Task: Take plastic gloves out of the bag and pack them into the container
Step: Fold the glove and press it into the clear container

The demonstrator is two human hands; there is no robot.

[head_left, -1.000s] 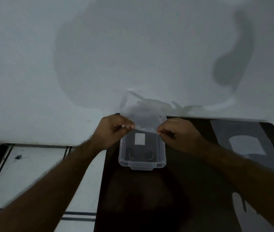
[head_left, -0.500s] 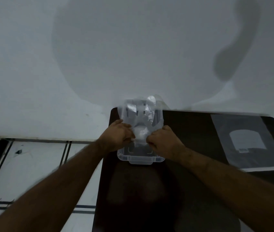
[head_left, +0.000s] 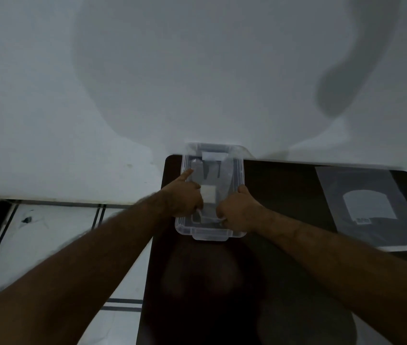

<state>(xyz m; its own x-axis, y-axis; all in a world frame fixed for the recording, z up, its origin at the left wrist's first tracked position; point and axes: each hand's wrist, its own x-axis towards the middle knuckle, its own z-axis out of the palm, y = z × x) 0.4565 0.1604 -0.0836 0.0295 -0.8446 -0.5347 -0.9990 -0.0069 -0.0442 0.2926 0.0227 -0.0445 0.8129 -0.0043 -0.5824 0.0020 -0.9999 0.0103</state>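
A clear plastic container [head_left: 209,235] stands at the far left of the dark table [head_left: 284,195], its far end against the wall. A thin clear plastic glove [head_left: 212,178] lies flat inside it. My left hand [head_left: 185,197] is over the container's left side, index finger stretched along the glove and the other fingers curled at its near edge. My right hand [head_left: 238,210] is at the right side, fingers curled down on the glove's near edge. The flat plastic bag [head_left: 369,207] with a white label lies on the table's right.
A white wall rises directly behind the table. To the left, below the table's edge, is a white tiled floor [head_left: 55,240] with dark lines. The near part of the dark table lies in shadow.
The glove was held up between both hands above the container; now it has come down and lies inside it, with both hands lowered onto it.
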